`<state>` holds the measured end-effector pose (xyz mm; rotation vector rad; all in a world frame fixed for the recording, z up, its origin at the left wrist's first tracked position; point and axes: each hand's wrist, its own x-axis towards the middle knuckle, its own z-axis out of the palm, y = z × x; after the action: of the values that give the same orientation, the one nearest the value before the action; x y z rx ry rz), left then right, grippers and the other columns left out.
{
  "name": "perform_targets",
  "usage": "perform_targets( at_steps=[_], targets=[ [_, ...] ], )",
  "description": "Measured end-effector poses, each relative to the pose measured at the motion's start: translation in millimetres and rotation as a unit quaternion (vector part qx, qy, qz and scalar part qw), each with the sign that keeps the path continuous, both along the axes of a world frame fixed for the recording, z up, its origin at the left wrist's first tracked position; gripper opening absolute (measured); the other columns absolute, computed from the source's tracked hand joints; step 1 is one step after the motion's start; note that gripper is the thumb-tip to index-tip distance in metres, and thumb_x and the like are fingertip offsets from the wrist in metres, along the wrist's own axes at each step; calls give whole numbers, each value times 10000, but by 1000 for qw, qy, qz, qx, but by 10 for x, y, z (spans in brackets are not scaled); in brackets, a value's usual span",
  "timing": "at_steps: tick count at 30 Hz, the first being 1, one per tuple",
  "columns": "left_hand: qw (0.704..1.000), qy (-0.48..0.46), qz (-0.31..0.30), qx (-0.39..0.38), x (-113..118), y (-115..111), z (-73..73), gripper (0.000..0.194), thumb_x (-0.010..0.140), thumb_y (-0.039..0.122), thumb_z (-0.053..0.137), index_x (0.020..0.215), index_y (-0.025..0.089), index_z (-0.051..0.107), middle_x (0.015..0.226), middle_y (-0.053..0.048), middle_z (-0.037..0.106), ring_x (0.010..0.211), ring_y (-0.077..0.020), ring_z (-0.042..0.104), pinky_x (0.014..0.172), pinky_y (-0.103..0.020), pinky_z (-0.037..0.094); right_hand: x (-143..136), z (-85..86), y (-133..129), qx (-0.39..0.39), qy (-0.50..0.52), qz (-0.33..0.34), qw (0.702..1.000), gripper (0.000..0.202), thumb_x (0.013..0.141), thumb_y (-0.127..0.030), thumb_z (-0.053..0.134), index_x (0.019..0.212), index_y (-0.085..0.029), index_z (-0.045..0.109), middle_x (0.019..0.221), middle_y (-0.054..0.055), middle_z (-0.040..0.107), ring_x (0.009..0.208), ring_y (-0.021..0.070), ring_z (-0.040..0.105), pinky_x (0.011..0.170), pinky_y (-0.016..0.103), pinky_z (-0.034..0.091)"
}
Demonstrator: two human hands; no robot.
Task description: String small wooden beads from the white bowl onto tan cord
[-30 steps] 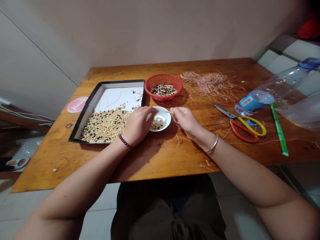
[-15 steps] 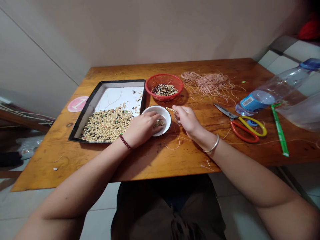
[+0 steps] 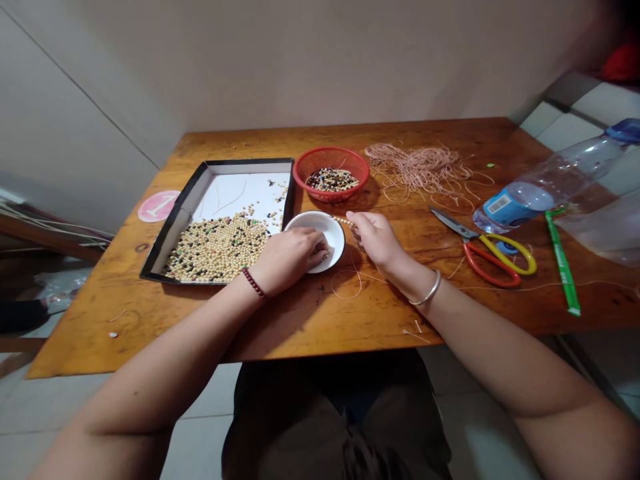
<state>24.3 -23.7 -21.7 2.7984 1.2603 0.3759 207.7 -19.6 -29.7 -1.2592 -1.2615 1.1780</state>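
Note:
My left hand (image 3: 297,252) reaches into a small white bowl (image 3: 336,235), its fingers curled together over pale beads (image 3: 325,256) in the bowl. Most of those beads are hidden under the hand. Just right of the bowl's rim, my right hand (image 3: 374,235) is closed on a string of beads (image 3: 343,221). A short row of tan beads sticks out from the pinch toward the bowl. Below this hand a thin thread (image 3: 347,297) loops on the table and runs off to the right.
Left of the bowl lies a black-rimmed tray (image 3: 149,267) of mixed beads. Behind are a red basket (image 3: 331,155) with beads and a tangle of pink string (image 3: 420,167). Scissors (image 3: 493,250), a plastic bottle (image 3: 517,203) and a green strip (image 3: 563,270) lie right on the wooden table (image 3: 300,327).
My left hand's fingers have drawn together over the beads in the bowl, covering more of them. My right hand keeps its hold on the string. The view has shifted slightly.

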Motion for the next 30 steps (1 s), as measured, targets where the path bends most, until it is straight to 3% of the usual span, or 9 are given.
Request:
perform_targets(
  at_steps=[6,14,22,30],
  targets=[
    [989,-139,39,-45,22,27,14,117,878,264,587,891,161,639,879,-50,685,746,-149,609,671,-263,458,12,-65,43,40,-49,-20,998,398,833,-332,486,524,-209,267,489,-62,253,481,66,221,476,248,164],
    [927,-352,64,-107,45,80,71,167,862,303,626,918,149,659,890,-52,704,763,-119,626,701,-227,490,24,-92,62,56,-91,-24,994,398,826,-331,476,507,-207,272,497,-55,252,485,65,217,482,251,166],
    [909,-393,57,-122,57,86,66,199,846,325,654,916,140,677,896,-71,717,784,-129,647,723,-231,512,36,-106,52,88,-116,-27,989,414,837,-339,485,508,-205,273,510,-52,242,500,70,221,491,255,162],
    [909,-391,59,-129,53,91,58,219,842,346,657,919,143,678,898,-70,715,791,-135,648,734,-242,506,41,-95,52,93,-119,-27,988,417,840,-349,474,508,-208,265,516,-50,248,500,72,221,492,258,168]
  ],
)
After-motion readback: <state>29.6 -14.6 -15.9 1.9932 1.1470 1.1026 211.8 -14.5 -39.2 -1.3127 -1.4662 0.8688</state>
